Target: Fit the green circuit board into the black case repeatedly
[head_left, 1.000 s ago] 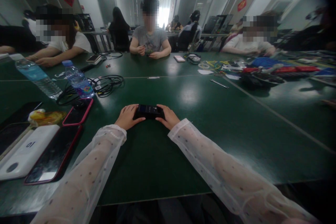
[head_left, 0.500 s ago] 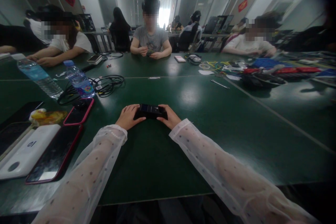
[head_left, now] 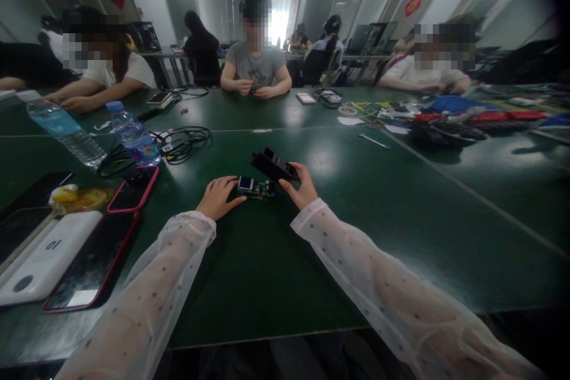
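Note:
A small green circuit board with a little screen at its left end lies on the dark green table. My left hand has its thumb and fingers around the board's left end. Raised above and to the right of the board is a black plastic cover, tilted, its left end higher. My right hand grips the right end of this cover between thumb and fingers. Cover and board are apart.
Phones, a white power bank, two bottles and coiled black cables are at the left. A wrench and a pile of wires and tools lie at the right. A person sits opposite.
The black cover has come off the board, lifted up and tilted by my right hand, which moved slightly right. The green board is now exposed. My left hand has stayed in place.

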The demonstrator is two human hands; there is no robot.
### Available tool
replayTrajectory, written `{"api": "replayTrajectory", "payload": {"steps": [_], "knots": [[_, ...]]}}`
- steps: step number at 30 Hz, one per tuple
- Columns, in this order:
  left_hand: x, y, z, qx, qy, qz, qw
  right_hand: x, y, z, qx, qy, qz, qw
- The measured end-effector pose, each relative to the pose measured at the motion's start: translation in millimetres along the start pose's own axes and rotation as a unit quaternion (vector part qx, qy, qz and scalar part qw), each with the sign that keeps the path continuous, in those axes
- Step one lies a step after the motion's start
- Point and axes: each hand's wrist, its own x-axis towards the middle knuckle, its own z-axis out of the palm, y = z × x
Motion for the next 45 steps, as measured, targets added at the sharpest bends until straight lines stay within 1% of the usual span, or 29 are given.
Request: {"api": "replayTrajectory", "payload": {"steps": [2,5,10,13,20,32,38,45], "knots": [[0,0,-0.7,-0.002,-0.007,-0.001,1.000,2,6,-4,-0.049,0.016,-0.001,0.999],[1,-1,-1.1,-0.002,-0.010,-0.002,1.000,1,15,-6,-0.117,0.016,-0.003,0.993],[0,-1,-1.2,-0.005,-0.015,-0.006,1.000,0,18,-5,-0.197,-0.015,0.019,0.980],[1,-2,-1.2,-0.005,-0.014,-0.007,1.000,0,18,-4,-0.225,-0.037,0.037,0.973],[1,-1,-0.9,-0.004,-0.010,-0.004,1.000,-1,17,-4,-0.243,-0.045,0.039,0.968],[0,0,-2.0,-0.002,-0.013,-0.006,1.000,-2,18,-4,-0.264,-0.048,0.009,0.963],[0,0,-2.4,0.001,-0.013,-0.005,1.000,-2,17,-3,-0.267,-0.051,0.028,0.962],[1,0,-1.6,-0.003,-0.016,-0.009,1.000,-3,19,-4,-0.261,-0.051,0.032,0.964]]}}
